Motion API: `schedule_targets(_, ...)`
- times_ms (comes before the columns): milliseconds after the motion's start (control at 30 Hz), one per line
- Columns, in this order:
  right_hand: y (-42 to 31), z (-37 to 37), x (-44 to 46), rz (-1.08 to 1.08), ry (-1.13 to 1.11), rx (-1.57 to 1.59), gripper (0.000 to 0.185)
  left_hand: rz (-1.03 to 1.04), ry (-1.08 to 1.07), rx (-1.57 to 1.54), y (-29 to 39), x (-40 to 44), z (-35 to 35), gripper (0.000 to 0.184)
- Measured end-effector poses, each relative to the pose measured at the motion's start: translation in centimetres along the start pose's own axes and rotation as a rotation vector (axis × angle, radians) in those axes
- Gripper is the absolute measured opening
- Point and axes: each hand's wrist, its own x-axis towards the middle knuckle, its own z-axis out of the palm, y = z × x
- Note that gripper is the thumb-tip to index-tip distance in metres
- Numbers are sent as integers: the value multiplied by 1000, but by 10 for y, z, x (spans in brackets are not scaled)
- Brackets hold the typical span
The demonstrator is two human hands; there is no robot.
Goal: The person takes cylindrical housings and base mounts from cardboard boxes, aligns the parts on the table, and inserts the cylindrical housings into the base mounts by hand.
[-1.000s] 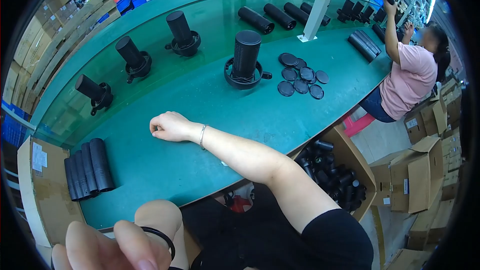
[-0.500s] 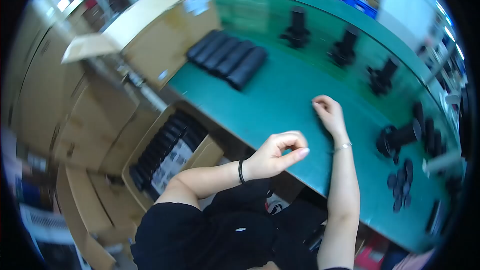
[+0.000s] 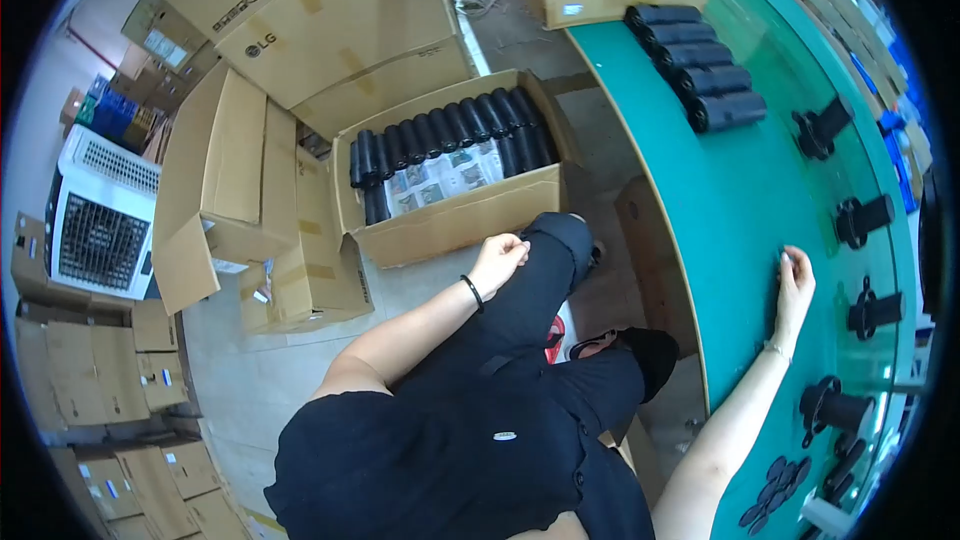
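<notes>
Presently: left grip [image 3: 498,262] and right grip [image 3: 795,287], both curled, contents indeterminable; black tube fitting [image 3: 877,312] near the latter, could topple if brushed sideways

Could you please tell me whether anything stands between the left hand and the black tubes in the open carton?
Yes, the near side of the carton stands between the left hand and the black tubes, though the carton's top is open.
</notes>
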Motion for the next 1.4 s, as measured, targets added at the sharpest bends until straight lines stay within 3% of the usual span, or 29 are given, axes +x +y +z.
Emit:
schedule_targets(200, -77, 24, -20, -213, 28, -186, 15, -42, 104, -163, -74, 60, -87, 17)
schedule_targets(267, -133, 58, -44, -121, -71, -75, 17, -210, 219, -46, -49, 77, -111, 19)
schedule_targets(333, -188, 113, -69, -244, -344, -207, 16, -190, 236, -62, -58, 111, -138, 19)
schedule_targets(400, -215, 189, -80, -180, -707, -280, 27, -95, 249, 77, -77, 157, -160, 19)
schedule_targets(467, -179, 262, -75, -339, -1113, -182, 28, -150, 268, 50, -97, 205, -169, 16)
schedule_targets(500, -160, 297, -71, -306, -1214, -182, 27, -185, 259, 41, -111, 231, -170, 16)
schedule_targets(567, -128, 364, -58, -214, -1207, -60, 27, -253, 232, -16, -128, 272, -166, 16)
schedule_targets(633, -107, 421, -36, -112, -1239, -213, 26, -337, 227, -74, -145, 307, -151, 17)
schedule_targets(667, -87, 448, -30, -196, -1150, -214, 26, -385, 238, -75, -154, 324, -145, 18)
schedule_targets(733, -71, 492, -6, 32, -1163, -150, 25, -476, 179, 92, -162, 358, -132, 26)
schedule_targets(767, -53, 514, 3, 9, -1082, -142, 23, -514, 142, 175, -165, 373, -122, 31)
schedule_targets(800, -38, 532, 14, -231, -986, -286, 22, -404, 240, 242, -174, 385, -107, 40)
schedule_targets(867, -24, 559, 37, -230, -957, -527, 36, -186, 446, 378, -191, 404, -83, 60)
schedule_targets(933, 3, 590, 45, -162, -833, -596, 48, -329, 315, 405, -187, 410, -69, 80)
schedule_targets(967, 18, 604, 52, -57, -894, -616, 65, -363, 346, 562, -181, 409, -60, 85)
schedule_targets(1067, 56, 636, 51, 106, -799, -617, 74, -335, 370, 560, -180, 406, -64, 75)
schedule_targets(1167, 57, 651, 47, 161, -764, -795, 84, -232, 381, 293, -181, 398, -88, 68)
schedule_targets(1200, 54, 655, 46, 190, -741, -856, 85, -231, 288, 63, -190, 399, -98, 58)
schedule_targets(1267, 61, 659, 48, 307, -758, -671, 86, -255, 215, -298, -178, 389, -112, 47)
schedule_targets(1333, 67, 660, 46, 372, -756, -522, 88, -427, 163, -627, -155, 378, -120, 49)
schedule_targets(1400, 71, 660, 44, 404, -718, -397, 90, -426, 37, -643, -152, 383, -118, 65)
